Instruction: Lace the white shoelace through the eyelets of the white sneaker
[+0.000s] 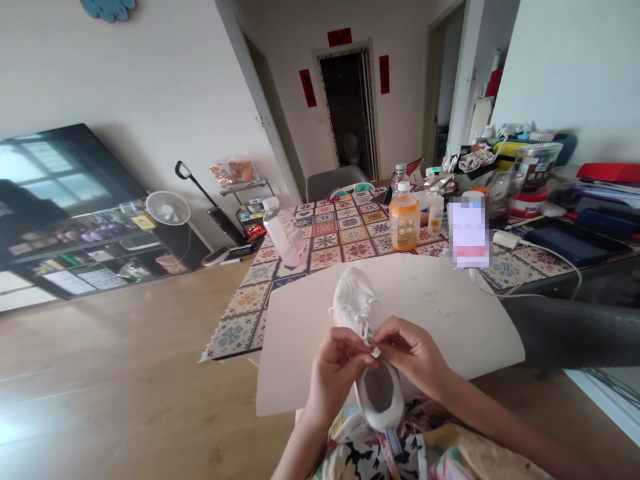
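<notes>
A white lace-up sneaker (353,293) lies toe away from me, its front on a large white sheet (295,347). Its heel and dark-lined opening (380,390) are close to my lap. My left hand (340,360) and my right hand (407,350) meet at the top of the lacing, thumbs and fingertips closed in a pinch. A small white bit (376,352) shows between the fingertips; I cannot tell if it is lace or tongue. White laces (364,312) run across the shoe just beyond my fingers.
Behind the sheet, a patterned tablecloth (325,227) holds a clear bottle (285,233), an orange drink bottle (404,220) and a phone with a blurred screen (469,233). A white cable (555,250) curves at the right, near a dark pouch (565,243) and piled items.
</notes>
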A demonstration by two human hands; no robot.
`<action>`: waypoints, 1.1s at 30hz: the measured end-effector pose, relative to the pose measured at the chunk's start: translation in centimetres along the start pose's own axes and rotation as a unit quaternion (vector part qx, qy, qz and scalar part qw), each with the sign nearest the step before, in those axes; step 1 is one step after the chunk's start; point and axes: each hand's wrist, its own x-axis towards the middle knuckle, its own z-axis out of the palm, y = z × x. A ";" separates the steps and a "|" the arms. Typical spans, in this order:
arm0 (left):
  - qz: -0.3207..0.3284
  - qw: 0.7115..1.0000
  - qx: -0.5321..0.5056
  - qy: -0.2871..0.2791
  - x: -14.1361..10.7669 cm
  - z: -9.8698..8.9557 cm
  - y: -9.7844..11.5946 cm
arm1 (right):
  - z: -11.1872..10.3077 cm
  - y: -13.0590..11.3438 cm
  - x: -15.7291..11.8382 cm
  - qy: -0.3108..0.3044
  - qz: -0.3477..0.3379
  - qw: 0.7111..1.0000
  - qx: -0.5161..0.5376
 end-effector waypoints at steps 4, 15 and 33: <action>-0.050 0.999 0.005 0.014 -0.2 0.2 0.0 | -0.2 -0.6 -0.2 -0.025 -0.019 0.999 -0.043; 0.109 0.982 0.152 0.015 -0.4 0.6 0.6 | -0.1 -0.4 -0.4 0.014 -0.019 0.998 -0.062; 0.061 0.993 0.100 0.027 -0.4 0.6 0.1 | 0.3 -0.1 -0.3 0.021 0.003 1.000 -0.004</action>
